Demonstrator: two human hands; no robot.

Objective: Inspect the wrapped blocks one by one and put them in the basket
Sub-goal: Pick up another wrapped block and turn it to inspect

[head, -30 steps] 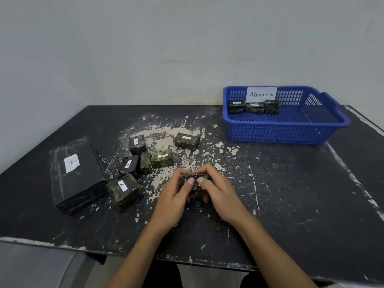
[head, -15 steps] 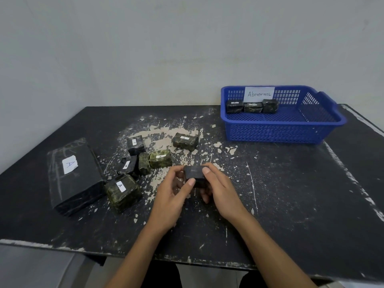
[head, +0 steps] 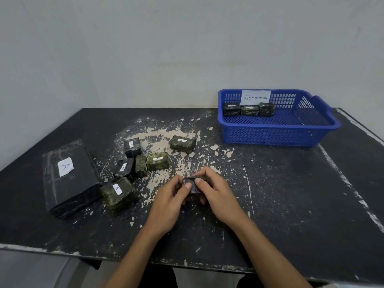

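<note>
A small dark wrapped block (head: 192,185) is held between both hands just above the table's middle. My left hand (head: 169,201) grips its left side with the thumb on top. My right hand (head: 216,193) grips its right side, fingers curled over the far edge. Most of the block is hidden by fingers. Several more wrapped blocks with white labels lie to the left, such as one (head: 182,143) further back and a larger one (head: 118,194) near the front. The blue basket (head: 276,135) marked "Abnormal" stands at the back right with three wrapped blocks (head: 248,109) along its rear wall.
A big black wrapped slab (head: 69,179) labelled "A" lies at the left of the scratched black table (head: 291,204). The table's front edge runs just below my forearms. A pale wall stands behind.
The block has been turned between my hands and lowered slightly; both thumbs now sit on its near top edge. The other blocks and the basket stay put.
</note>
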